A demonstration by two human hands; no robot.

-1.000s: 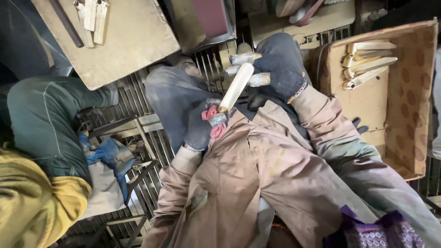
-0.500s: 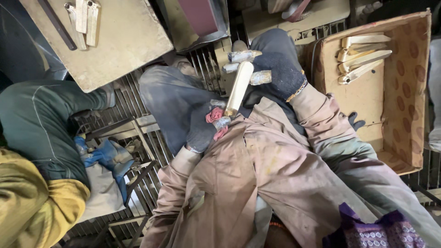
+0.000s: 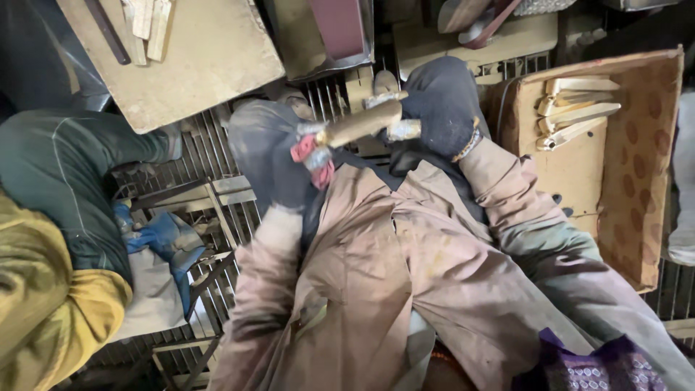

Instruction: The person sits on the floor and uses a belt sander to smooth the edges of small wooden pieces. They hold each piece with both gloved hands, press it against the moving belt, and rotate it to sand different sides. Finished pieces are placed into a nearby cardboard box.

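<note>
The wooden piece is a short, pale tan stick, rounded along its length and dusty, lying nearly level with its right end a little higher. I hold it up in front of my chest, above the metal grating of the floor. My left hand, in a dark, dust-coated glove with red patches at the fingertips, has its grip pinched on the lower left end. My right hand, in a dark glove too, has its grip wrapped and pressed together around the upper right end, the pale taped fingertips showing on either side of the wood. My tan jacket sleeves run down from both wrists.

To my right an open cardboard box lies on its side, and a small stack of similar pale wooden pieces rests against its inner wall. Up to my left a worn board serves as a worktop, with a few more wooden strips at its far edge. Further left a person in green trousers and a yellow top sits just beside me, with a blue glove near their knee
</note>
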